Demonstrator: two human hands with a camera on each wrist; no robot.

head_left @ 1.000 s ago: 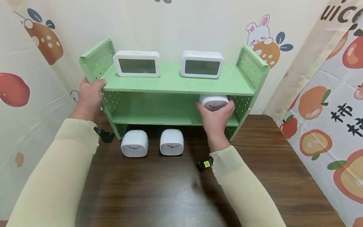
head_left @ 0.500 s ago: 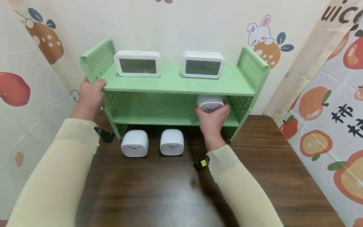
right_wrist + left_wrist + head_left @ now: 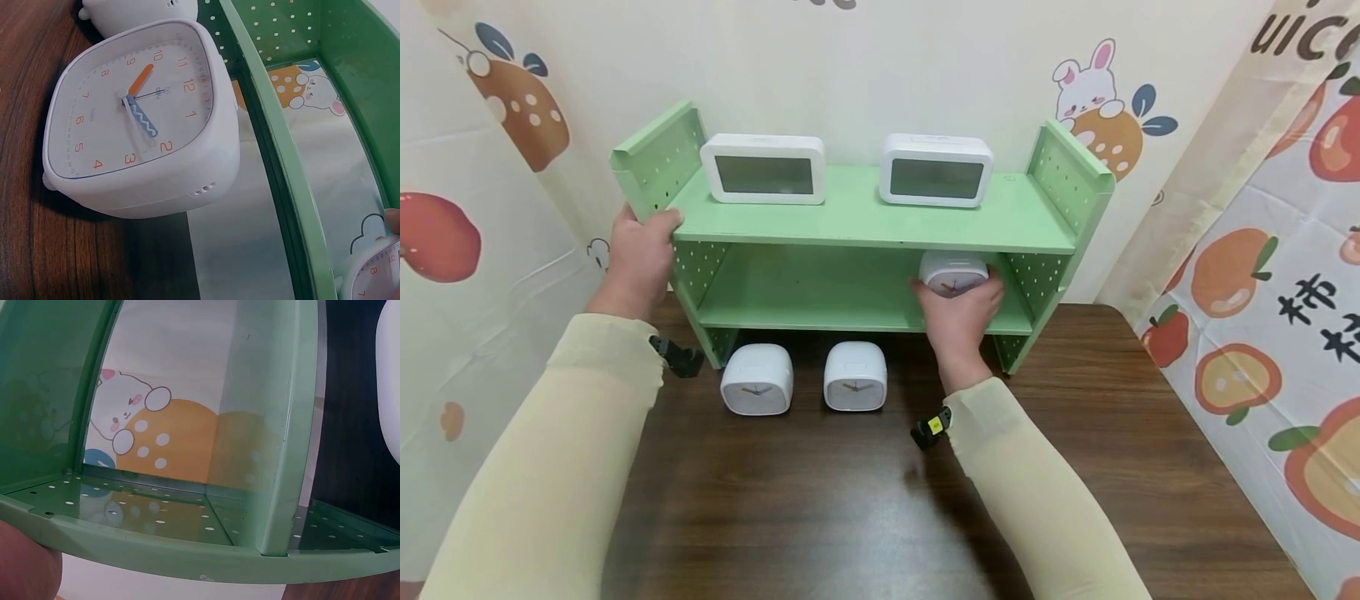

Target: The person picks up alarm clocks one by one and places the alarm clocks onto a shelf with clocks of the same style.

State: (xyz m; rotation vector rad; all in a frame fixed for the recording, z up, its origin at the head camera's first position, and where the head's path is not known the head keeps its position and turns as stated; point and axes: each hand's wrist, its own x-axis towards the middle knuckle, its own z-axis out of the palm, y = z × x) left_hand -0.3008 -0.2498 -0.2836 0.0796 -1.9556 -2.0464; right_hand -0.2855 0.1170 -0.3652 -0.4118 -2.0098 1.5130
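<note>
In the head view my left hand (image 3: 640, 262) grips the left side of a green metal shelf (image 3: 797, 287), thumb at the front edge of its upper board. Part of that hand (image 3: 28, 565) shows beside the perforated side panel in the left wrist view. My right hand (image 3: 958, 325) holds a white analog alarm clock (image 3: 953, 263) on the lower board, near the right end, its face turned forward. Only a corner of this clock (image 3: 378, 275) appears in the right wrist view. My fingers cover its lower sides.
Two white digital clocks (image 3: 767, 169) (image 3: 936, 171) stand on the upper board. Two more white analog clocks (image 3: 756, 380) (image 3: 855, 377) sit on the dark wooden table (image 3: 820, 500) at the shelf's foot. A printed curtain (image 3: 865, 75) hangs behind.
My right hand has slid the analog clock a little to the left along the lower board, slowing over the last half second. My left hand keeps its grip on the shelf.
</note>
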